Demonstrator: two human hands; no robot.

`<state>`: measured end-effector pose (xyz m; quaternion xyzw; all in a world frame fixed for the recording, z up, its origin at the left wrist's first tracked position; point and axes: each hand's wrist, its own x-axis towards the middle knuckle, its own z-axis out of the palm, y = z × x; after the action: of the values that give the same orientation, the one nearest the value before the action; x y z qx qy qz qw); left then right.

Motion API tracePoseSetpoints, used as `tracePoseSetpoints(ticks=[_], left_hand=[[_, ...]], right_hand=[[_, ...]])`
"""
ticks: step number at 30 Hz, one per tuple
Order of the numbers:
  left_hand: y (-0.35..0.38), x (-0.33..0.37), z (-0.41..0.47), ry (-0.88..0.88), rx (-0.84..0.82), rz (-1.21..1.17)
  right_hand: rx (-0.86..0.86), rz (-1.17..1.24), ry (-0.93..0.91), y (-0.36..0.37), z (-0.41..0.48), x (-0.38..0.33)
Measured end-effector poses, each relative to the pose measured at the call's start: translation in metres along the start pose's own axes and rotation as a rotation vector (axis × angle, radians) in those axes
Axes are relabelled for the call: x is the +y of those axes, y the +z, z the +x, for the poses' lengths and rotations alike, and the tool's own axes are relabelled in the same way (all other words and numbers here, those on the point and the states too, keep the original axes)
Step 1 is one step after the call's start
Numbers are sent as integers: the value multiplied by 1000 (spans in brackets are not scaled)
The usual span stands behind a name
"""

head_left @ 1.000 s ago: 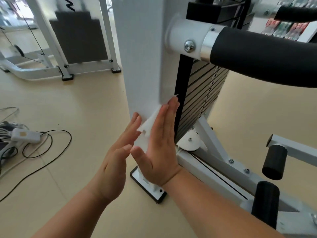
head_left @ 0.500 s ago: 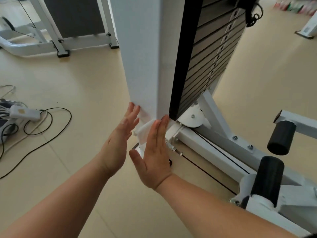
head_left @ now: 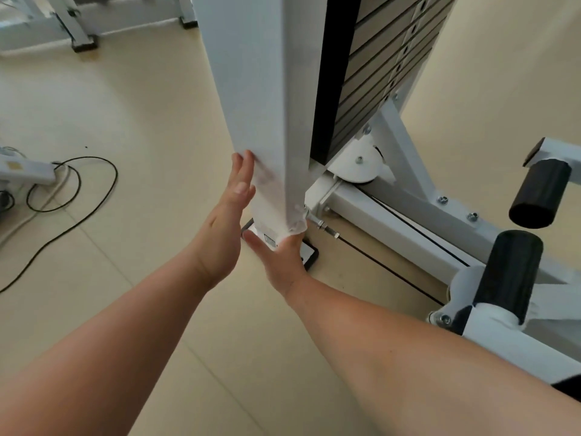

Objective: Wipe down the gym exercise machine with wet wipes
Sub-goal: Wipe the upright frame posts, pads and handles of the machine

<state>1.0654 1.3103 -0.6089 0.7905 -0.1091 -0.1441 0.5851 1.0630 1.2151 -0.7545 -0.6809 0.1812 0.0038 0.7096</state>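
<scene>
Rising vertically, machine post (head_left: 251, 73), wipe (head_left: 272, 203) wrapped low, right hand (head_left: 283, 258) pressing

Bare forearms (head_left: 393, 335), bare left hand (head_left: 224, 225) and right hand (head_left: 283, 259).

No text, brand or number can be read anywhere in the view. A small sticker (head_left: 269, 240) sits low on the white upright post (head_left: 251, 89) of the exercise machine, just above its foot, but the print on it is too small and blurred to make out. A yellowish patch (head_left: 13, 165) on the white power strip (head_left: 30, 172), lying on the floor (head_left: 125, 105) at the left edge, looks like a label or mark; no letters or figures on it are legible
</scene>
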Motion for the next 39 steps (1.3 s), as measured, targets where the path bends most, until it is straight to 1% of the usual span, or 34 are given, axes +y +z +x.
tracePoseSetpoints(ticks=[5,7,12,14,17,18,19,22,24,27,30,33,36,37,39], left_hand=[[-4,-10,0,-11,-20,37],[-4,-12,0,-21,-26,41],[-1,-14,2,-16,-24,45],[-1,-16,4,-1,-23,51],[0,-17,5,6,-29,58],[0,-17,5,5,-28,57],[0,-16,5,3,-24,53],[-1,-14,3,5,-24,40],[-1,-13,3,9,-34,31],[1,-12,2,11,-43,20],[2,-13,3,5,-35,23],[3,-17,5,-13,-28,38],[3,-21,7,9,-29,88],[4,-21,7,13,-32,97],[7,-22,7,22,-24,122]], right_hand=[[90,-42,-143,14,-23,-22],[48,-127,-122,12,-23,-13],[-129,-242,112,-13,-6,18],[-192,-320,247,-17,3,22],[-257,-466,499,-22,16,25],[-262,-470,533,-22,17,24],[-246,-427,523,-20,16,22],[-73,-274,335,-11,4,18],[-1,-196,258,-3,-8,14],[14,-64,179,4,-17,5],[-13,-44,84,9,-27,-5],[-1,-60,115,15,-23,2],[44,-51,250,12,-6,16],[36,-54,294,8,3,27],[-12,-132,320,0,20,52]])
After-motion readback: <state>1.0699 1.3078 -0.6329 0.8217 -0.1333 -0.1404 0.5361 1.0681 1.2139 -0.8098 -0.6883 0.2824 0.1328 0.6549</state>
